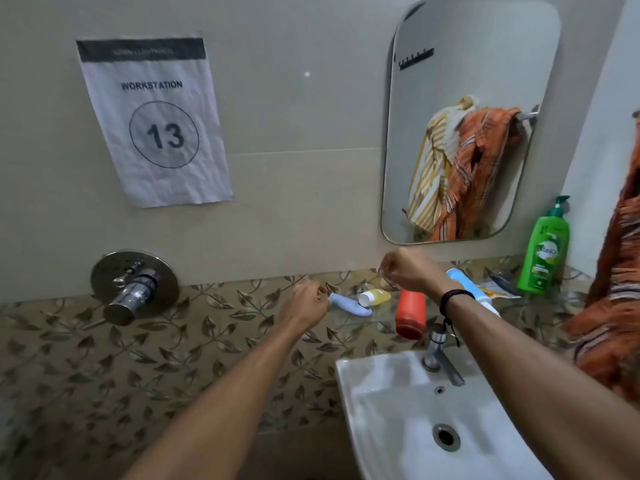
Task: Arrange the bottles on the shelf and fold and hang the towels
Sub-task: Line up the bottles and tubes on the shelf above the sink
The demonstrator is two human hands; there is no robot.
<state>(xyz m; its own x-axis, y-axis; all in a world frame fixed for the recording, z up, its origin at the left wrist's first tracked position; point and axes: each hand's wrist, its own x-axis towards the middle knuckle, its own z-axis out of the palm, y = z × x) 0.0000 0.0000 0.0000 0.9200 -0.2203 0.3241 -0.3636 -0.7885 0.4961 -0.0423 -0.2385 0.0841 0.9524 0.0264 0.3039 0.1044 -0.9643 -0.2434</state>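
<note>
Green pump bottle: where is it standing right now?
In the head view the green pump bottle stands upright at the right end of the glass shelf, below the mirror's lower right corner, beside a flat sachet.

Both bare arms stretch forward past the sink (349,375). The left arm lies to the left of the sink. The left grip (304,306) is above the sink's left corner, back of the hand up, fingers curled. The right arm crosses over the sink's right side. The right grip (408,271) is higher, wrist bent down, fingers curled in, with nothing seen in them. A black band (455,297) goes round the right wrist.
</note>
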